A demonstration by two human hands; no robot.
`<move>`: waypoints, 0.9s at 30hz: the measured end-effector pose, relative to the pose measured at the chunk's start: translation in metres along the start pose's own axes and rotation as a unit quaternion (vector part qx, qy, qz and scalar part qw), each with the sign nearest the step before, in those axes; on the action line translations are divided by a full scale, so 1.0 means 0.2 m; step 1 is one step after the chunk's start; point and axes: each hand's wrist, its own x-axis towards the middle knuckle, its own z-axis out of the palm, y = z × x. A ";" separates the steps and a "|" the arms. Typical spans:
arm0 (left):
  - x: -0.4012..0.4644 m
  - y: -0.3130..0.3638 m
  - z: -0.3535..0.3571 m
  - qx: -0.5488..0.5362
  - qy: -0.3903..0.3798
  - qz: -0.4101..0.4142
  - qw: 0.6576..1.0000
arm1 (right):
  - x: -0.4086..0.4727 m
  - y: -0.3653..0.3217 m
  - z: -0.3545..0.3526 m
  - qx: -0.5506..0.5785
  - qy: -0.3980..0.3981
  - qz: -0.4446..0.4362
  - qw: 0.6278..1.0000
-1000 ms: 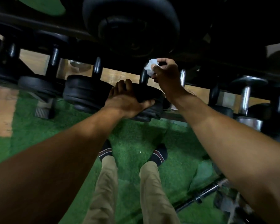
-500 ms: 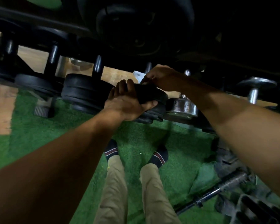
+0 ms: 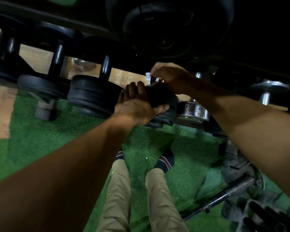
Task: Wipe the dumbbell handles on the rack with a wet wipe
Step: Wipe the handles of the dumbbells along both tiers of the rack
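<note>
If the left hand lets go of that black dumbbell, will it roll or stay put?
Probably stays: the black dumbbell looks heavy for its size, with thick stacked plates. Round plates could roll slightly. The left hand wraps its end, while the right hand works the wet wipe.

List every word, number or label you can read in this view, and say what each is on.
No text can be read.
Large black weight plate: raised markings on its face, too dark and blurred to read.
Chrome dumbbell head: only dark specks, no legible number.
Black dumbbell head gripped by the left hand: no marking visible.
</note>
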 end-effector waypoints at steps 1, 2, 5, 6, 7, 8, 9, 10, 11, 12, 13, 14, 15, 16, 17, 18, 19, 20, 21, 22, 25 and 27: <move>0.01 0.00 0.00 0.006 0.004 0.005 1.000 | 0.01 -0.01 -0.02 -0.006 -0.012 -0.001 1.000; 0.01 0.00 0.00 0.006 0.005 0.006 1.000 | 0.02 -0.02 -0.03 -0.020 -0.021 0.001 1.000; -0.02 0.01 -0.02 -0.001 -0.001 -0.005 1.000 | 0.03 -0.01 -0.03 -0.026 0.017 0.029 0.999; -0.03 0.02 -0.04 0.003 -0.006 -0.009 1.000 | 0.03 -0.01 -0.01 -0.017 0.044 0.054 0.997; -0.04 0.02 -0.04 0.009 -0.012 -0.011 1.000 | 0.02 0.00 0.00 -0.014 0.076 0.072 0.994; -0.04 0.03 -0.04 0.014 -0.018 -0.010 1.000 | 0.02 0.01 0.01 -0.015 0.102 0.076 0.992; -0.04 0.03 -0.04 0.016 -0.021 -0.009 1.000 | 0.01 0.02 0.03 -0.015 0.118 0.073 0.990; -0.04 0.03 -0.04 0.018 -0.021 -0.009 1.000 | 0.01 0.02 0.04 -0.017 0.125 0.066 0.990; -0.04 0.03 -0.04 0.017 -0.017 -0.007 1.000 | 0.01 0.02 0.05 -0.021 0.128 0.064 0.989; -0.05 0.03 -0.04 0.016 -0.014 -0.008 1.000 | 0.02 0.02 0.06 -0.030 0.128 0.066 0.989; -0.05 0.03 -0.04 0.016 -0.015 -0.008 1.000 | 0.02 0.02 0.06 -0.044 0.129 0.076 0.988; -0.05 0.03 -0.04 0.018 -0.019 -0.009 1.000 | 0.02 0.02 0.06 -0.063 0.125 0.095 0.986; -0.05 0.03 -0.05 0.020 -0.024 -0.010 0.999 | 0.03 0.03 0.07 -0.076 0.121 0.114 0.983; -0.05 0.04 -0.05 0.020 -0.026 -0.011 0.999 | 0.04 0.03 0.07 -0.086 0.119 0.129 0.981; -0.05 0.04 -0.06 0.018 -0.026 -0.011 0.999 | 0.05 0.04 0.08 -0.096 0.129 0.133 0.978; -0.05 0.04 -0.06 0.018 -0.025 -0.011 0.999 | 0.05 0.02 0.09 -0.098 0.144 0.147 0.974; -0.05 0.04 -0.06 0.019 -0.025 -0.012 0.999 | 0.05 0.02 0.11 -0.090 0.169 0.166 0.967; -0.05 0.04 -0.05 0.022 -0.026 -0.013 0.999 | 0.05 0.00 0.13 -0.065 0.189 0.192 0.961; -0.05 0.04 -0.05 0.023 -0.027 -0.014 0.999 | 0.06 0.00 0.14 -0.018 0.212 0.216 0.953; -0.05 0.04 -0.05 0.024 -0.029 -0.015 0.999 | 0.07 0.00 0.14 0.047 0.220 0.248 0.942; -0.04 0.03 -0.04 0.016 -0.022 -0.013 1.000 | 0.10 0.03 0.11 0.210 0.208 0.338 0.894; -0.05 0.03 -0.05 0.017 -0.023 -0.012 1.000 | 0.12 0.04 0.09 0.321 0.220 0.366 0.845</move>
